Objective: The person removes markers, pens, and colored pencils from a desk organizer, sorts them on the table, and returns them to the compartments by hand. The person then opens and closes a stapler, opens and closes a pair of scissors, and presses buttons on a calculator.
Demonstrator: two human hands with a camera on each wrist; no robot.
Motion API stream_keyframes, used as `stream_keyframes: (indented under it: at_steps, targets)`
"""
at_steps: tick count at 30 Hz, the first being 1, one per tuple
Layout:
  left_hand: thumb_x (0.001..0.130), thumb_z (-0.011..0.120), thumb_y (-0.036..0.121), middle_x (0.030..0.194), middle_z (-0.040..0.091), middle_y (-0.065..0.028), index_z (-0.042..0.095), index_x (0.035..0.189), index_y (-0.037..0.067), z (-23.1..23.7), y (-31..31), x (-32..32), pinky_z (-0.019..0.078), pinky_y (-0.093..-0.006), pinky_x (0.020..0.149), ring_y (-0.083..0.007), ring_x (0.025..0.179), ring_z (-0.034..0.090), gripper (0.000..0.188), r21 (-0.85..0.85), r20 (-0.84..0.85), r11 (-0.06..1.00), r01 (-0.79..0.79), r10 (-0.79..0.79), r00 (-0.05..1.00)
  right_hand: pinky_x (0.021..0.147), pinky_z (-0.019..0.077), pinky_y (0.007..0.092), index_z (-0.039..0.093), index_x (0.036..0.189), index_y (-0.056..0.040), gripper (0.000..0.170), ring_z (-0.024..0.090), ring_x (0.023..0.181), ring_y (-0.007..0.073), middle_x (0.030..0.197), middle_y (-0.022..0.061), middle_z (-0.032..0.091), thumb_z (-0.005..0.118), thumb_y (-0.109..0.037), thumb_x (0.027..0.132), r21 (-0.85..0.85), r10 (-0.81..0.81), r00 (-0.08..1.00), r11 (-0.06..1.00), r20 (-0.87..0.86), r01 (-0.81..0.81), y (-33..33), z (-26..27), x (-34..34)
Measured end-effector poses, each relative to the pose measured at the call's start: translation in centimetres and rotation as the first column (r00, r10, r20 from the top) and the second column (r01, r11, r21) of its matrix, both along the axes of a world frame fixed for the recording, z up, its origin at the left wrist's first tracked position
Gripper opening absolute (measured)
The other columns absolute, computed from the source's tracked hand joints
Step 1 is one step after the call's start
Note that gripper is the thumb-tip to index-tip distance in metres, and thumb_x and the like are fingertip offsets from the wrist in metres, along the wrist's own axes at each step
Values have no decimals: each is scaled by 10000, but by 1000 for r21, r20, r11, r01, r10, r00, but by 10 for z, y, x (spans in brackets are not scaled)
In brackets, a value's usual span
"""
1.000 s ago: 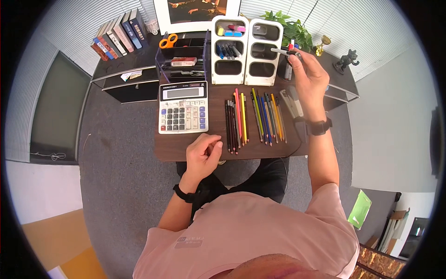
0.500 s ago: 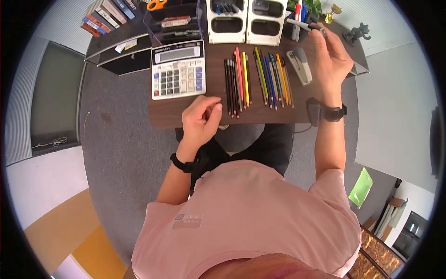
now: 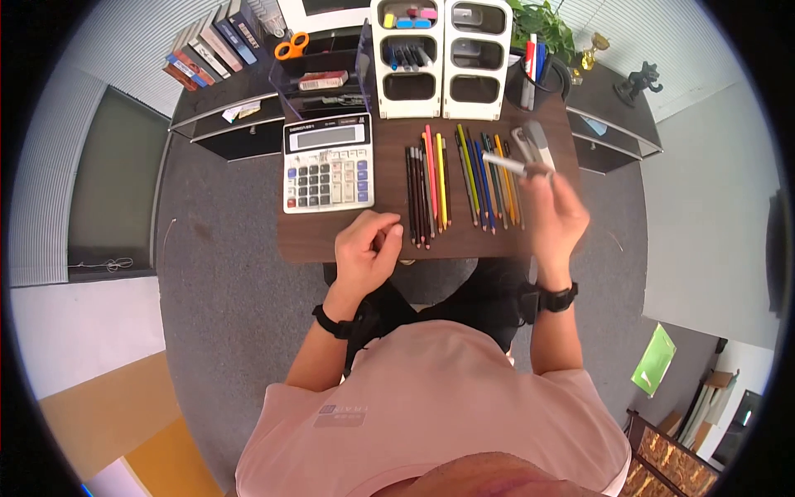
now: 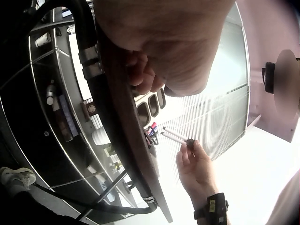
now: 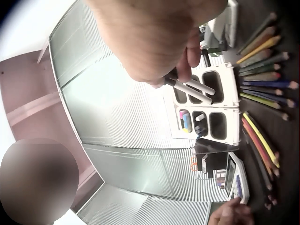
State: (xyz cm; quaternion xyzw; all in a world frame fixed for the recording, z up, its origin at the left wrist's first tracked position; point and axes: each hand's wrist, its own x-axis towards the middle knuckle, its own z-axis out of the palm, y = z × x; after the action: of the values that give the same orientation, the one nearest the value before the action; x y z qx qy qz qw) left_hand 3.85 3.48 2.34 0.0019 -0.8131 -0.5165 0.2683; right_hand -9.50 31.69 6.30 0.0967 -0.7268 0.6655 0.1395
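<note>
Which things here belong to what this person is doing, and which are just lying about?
Seemingly part of it: two white pens, held in the right hand; probably the white racks and dark pen cup; perhaps the pencils.

Probably just lying about: calculator, orange scissors, books, figurine.

Passable through the strip of tabletop (image 3: 390, 178) between calculator (image 3: 329, 166) and left pencils (image 3: 431, 178), partly closed on near side by left hand (image 3: 367, 251). Obstructed at right by right hand (image 3: 559, 217) with white pens (image 3: 503, 163), at far side by white racks (image 3: 408, 71).
</note>
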Motion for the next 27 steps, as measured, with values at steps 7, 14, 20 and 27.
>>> stream_keyframes:
  at_steps: [7, 14, 20, 27]
  targets:
    - [1043, 814, 48, 860, 686, -63, 811, 1145, -8, 0, 4, -1, 473, -291, 618, -129, 689, 603, 116, -27, 10, 1000, -10, 10, 1000, 1041, 642, 340, 776, 1410, 74, 321, 830, 1074, 187, 1270, 152, 856, 775, -113, 1150, -222, -6, 982, 974, 188, 48, 19, -42, 10]
    - [1041, 816, 44, 859, 695, -74, 811, 1132, -12, -4, 6, -3, 479, -297, 612, -141, 673, 611, 107, -66, -3, 997, -37, 37, 999, 1021, 655, 345, 774, 1413, 68, 329, 832, 1051, 183, 1262, 160, 852, 767, -142, 1160, -329, 47, 976, 944, 212, 26, 29, -63, 9]
    - [1027, 814, 20, 860, 716, -89, 810, 1109, -13, -7, 6, -4, 485, -307, 592, -154, 636, 623, 89, -100, -47, 994, -43, 39, 998, 1025, 653, 342, 773, 1424, 66, 331, 831, 1047, 190, 1254, 143, 852, 771, -128, 1155, -397, 105, 966, 918, 238, -2, 25, -45, 4]
    - [986, 828, -6, 849, 729, -103, 807, 1072, -8, -6, 7, -8, 492, -314, 569, -176, 596, 635, 88, -124, -114, 991, -41, 27, 993, 1009, 635, 350, 829, 1347, 29, 271, 836, 1096, 236, 1238, 132, 869, 815, -50, 1088, 258, 205, 950, 956, -234, -142, -23, 73, -28]
